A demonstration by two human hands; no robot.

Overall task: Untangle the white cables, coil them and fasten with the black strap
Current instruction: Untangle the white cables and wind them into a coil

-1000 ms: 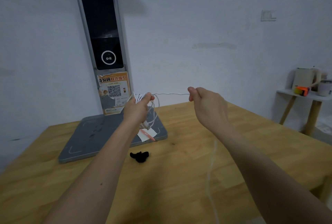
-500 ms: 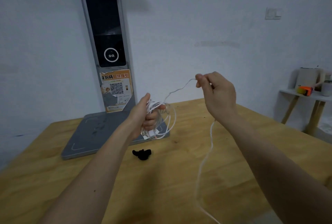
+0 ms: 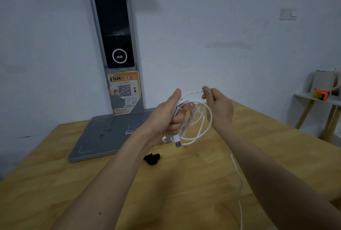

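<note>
1. White cables [image 3: 201, 119]: hanging as several loose loops above the wooden table [image 3: 184, 192], between the two hands; a USB plug [image 3: 177, 141] is dangling below the left fist.
2. Left hand [image 3: 168, 117]: gripping the gathered loops, fingers curled tight around the bundle, thumb pointing up.
3. Right hand [image 3: 218, 107]: pinching one strand between thumb and forefinger just beside the coil; the remaining length is trailing down under the right forearm toward the near table edge.
4. Black strap [image 3: 151, 158]: lying crumpled on the table, below the left forearm, near the grey stand base [image 3: 103, 137].
</note>
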